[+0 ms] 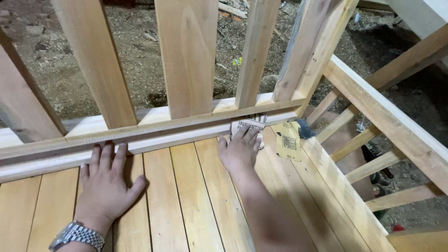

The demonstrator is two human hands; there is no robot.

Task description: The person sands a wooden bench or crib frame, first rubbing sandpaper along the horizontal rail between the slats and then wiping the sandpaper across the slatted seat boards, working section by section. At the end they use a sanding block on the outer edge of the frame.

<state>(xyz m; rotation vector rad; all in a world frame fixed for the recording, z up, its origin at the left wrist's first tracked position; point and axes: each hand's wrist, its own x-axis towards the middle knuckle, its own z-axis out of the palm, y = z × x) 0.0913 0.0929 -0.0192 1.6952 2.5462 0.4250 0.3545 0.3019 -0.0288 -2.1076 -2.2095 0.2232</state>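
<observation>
Yellow sandpaper sheet (288, 141) lies beside the right hand (240, 150) pressing white sandpaper (247, 126); left hand (105, 179) spread flat.

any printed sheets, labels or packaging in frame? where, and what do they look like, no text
Sandpaper sheet: under the right hand, against the bottom rail; pale backing, dark print, partly covered.
Second sandpaper sheet: in the corner right of that hand, leaning on the side board; yellow-tan rectangle with dark print.
Nothing else printed in view.

I get warm, even light on the slats (186, 205); soft shadow under the right forearm (270, 219). Dirt floor (140, 60) beyond is dimmer, top right goes dark. Mild wide-angle bending at edges, focus sharp.
</observation>
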